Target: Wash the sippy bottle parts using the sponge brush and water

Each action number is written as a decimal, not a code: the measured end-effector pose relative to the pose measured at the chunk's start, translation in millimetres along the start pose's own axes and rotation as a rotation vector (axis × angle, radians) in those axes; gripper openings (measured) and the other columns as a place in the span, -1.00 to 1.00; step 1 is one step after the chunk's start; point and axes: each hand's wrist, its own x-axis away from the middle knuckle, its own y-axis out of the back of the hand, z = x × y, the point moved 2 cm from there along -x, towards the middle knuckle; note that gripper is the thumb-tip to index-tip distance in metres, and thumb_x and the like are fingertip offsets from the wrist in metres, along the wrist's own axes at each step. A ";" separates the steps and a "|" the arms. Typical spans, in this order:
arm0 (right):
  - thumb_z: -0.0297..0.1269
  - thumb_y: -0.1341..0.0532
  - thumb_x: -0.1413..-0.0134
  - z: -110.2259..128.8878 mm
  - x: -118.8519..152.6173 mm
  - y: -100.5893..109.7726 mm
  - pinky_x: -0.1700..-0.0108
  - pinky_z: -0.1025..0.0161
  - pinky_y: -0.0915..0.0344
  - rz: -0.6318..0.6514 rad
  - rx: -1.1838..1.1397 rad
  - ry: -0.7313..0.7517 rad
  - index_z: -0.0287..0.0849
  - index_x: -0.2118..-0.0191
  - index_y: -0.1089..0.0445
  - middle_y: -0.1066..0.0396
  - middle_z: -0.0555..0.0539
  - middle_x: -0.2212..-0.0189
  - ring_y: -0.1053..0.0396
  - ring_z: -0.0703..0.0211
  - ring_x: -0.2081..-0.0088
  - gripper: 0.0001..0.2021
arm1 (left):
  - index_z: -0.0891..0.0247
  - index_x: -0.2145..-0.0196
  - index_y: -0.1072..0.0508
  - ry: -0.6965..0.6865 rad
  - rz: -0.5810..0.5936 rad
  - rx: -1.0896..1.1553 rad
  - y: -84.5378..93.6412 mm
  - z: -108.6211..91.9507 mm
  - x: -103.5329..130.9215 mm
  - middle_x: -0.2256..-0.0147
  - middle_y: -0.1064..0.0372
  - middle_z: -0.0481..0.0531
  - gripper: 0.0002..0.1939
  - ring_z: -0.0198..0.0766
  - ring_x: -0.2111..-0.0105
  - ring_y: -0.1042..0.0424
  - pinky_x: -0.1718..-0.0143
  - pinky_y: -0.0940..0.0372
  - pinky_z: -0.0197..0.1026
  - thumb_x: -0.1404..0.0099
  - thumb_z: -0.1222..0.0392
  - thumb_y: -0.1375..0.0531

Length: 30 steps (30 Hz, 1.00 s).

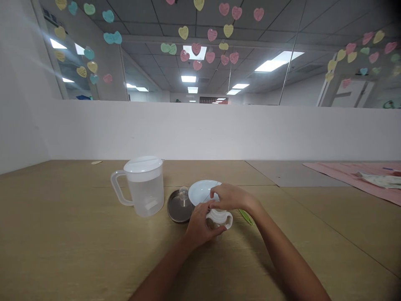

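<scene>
My left hand (199, 225) is wrapped round a small clear cup with a white collar and a white side handle (229, 220). Over the cup's top, my right hand (230, 197) has its fingers bent down close to my left fingertips; what they pinch, if anything, is too small to make out. Just behind both hands is a white plate (199, 191), partly covered by my right hand. Left of them a dark round dish (177, 207) holds a clear dome-shaped piece (184, 192). A green handle-like piece (247, 217) shows under my right wrist.
A large translucent pitcher with a white lid (146, 188) stands to the left on the wooden table (78, 234). At the far right lies a pink cloth (341, 175) with a whitish packet (379, 180). A white wall and glass panel with heart notes rise behind.
</scene>
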 end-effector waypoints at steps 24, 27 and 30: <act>0.06 -0.07 -0.04 -26.3 15.6 -53.5 0.33 0.31 -0.11 -0.437 -0.283 -0.021 -0.17 0.31 -0.41 -0.38 -0.03 0.46 -0.27 0.22 0.39 -0.62 | 0.26 -0.02 -0.26 -0.072 -0.062 -0.041 -1.5 1.9 3.2 0.14 -0.36 0.17 -0.30 -0.02 0.10 -0.30 -0.06 -0.06 0.14 0.00 -0.16 -0.24; -0.03 0.07 -0.16 -28.2 12.7 -76.0 0.34 0.31 -0.15 -0.498 -0.398 -0.024 -0.19 0.31 -0.39 -0.36 -0.05 0.46 -0.26 0.21 0.40 -0.60 | 0.22 -0.03 -0.27 -0.038 -0.100 0.025 3.7 13.5 1.2 0.14 -0.37 0.14 -0.46 -0.06 0.08 -0.31 -0.08 -0.05 0.10 -0.16 -0.12 -0.11; -0.05 0.14 -0.19 -28.3 8.6 -95.5 0.36 0.30 -0.16 -0.547 -0.464 -0.054 -0.19 0.35 -0.36 -0.32 -0.05 0.49 -0.24 0.18 0.41 -0.57 | 0.23 0.04 -0.32 0.157 -0.317 0.062 17.1 37.3 -5.1 0.18 -0.40 0.11 -0.61 -0.14 0.13 -0.36 0.04 -0.20 -0.03 -0.30 0.00 0.07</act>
